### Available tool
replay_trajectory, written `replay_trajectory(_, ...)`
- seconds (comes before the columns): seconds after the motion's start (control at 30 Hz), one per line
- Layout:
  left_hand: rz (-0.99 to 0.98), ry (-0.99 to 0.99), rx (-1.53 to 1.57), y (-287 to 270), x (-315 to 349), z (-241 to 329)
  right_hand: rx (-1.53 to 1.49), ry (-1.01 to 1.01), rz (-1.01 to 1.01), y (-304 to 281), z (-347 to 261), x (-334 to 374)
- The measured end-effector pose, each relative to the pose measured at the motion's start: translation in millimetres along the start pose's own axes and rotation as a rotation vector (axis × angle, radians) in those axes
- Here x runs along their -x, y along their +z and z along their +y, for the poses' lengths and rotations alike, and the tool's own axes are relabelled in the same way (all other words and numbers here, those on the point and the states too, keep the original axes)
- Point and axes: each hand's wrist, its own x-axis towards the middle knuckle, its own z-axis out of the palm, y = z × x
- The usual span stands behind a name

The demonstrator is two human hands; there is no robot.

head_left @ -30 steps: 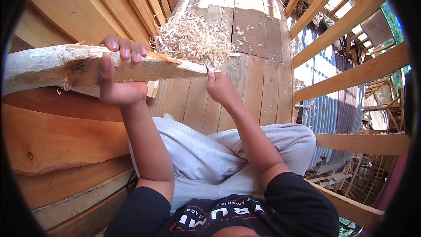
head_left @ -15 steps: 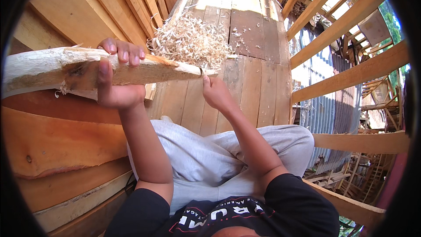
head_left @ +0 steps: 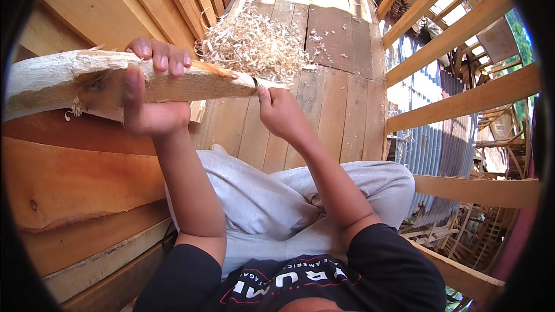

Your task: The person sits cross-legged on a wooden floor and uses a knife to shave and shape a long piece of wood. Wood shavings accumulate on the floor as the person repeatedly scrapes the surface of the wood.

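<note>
A long, pale, peeled piece of wood lies across the left half of the head view, thick at the left and tapering to the right. My left hand is closed around it, fingers over the far side and thumb on the near side. At the narrow end my right hand is closed, its thumb pressed close to the tip. A thin dark blade crosses the wood just beside that thumb; its handle is hidden in my right hand. A curled shaving hangs from the wood's thick part.
A heap of wood shavings lies on the plank floor beyond my hands. Boards stand along the left. A wooden railing runs along the right, with corrugated metal sheets beyond. My crossed legs are below.
My right hand and the dark blade have moved slightly left and up along the wood's narrow end. My left hand keeps its grip, shifted slightly left.
</note>
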Motion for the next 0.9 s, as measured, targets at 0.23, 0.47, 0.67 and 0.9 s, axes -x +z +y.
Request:
replay_trajectory(0.23, -0.006, 0.007, 0.012, -0.4, -0.5, -3.2, -0.007, 0.177, -0.055, 6.7, 73.3, -26.1)
replay_trajectory(0.47, 0.035, 0.008, -0.049, 10.3, -1.5, -7.2, -0.128, -0.021, -0.002, 9.9, 71.2, -28.0)
replay_trajectory(0.67, -0.008, 0.013, -0.023, 1.9, -0.5, -2.9, -0.029, 0.105, -0.046, 4.5, 44.0, -15.2)
replay_trajectory(0.9, 0.074, 0.007, -0.069, 11.3, -1.1, -3.7, -0.133, -0.041, 0.036, 8.9, 27.7, -15.3)
